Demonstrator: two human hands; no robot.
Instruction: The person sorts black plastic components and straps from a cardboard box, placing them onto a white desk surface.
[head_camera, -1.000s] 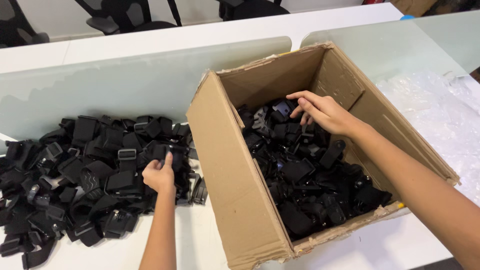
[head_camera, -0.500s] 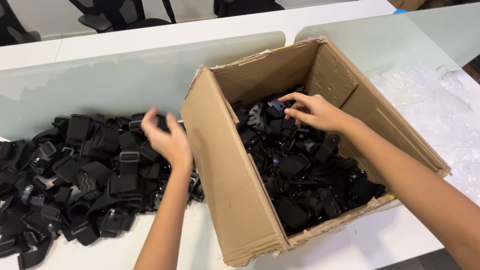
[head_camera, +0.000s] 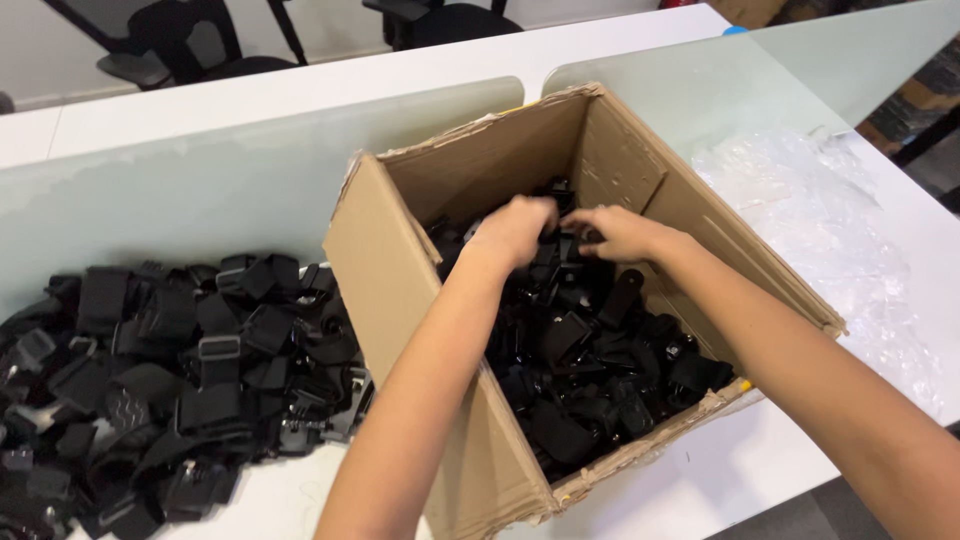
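Pile of black straps and clips (head_camera: 170, 380) is lying on the white tabletop (head_camera: 300, 490), well off to the left hand's outer side. Left hand (head_camera: 515, 232) is reaching into the cardboard box (head_camera: 400, 300), fingers curled; grip unclear. Right hand (head_camera: 618, 235), just beside it, is pinching at a black clip piece (head_camera: 570, 335) among the box's contents; hold hidden. Sorting step, seemingly. Lifting out calls for a firm grasp. Bubble wrap (head_camera: 830, 230) is lying beyond the right forearm.

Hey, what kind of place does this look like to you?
Probably an office used for sorting or packing: long white desks split by frosted glass dividers, black office chairs behind, and a cardboard box of black straps and clips beside a loose pile of them.
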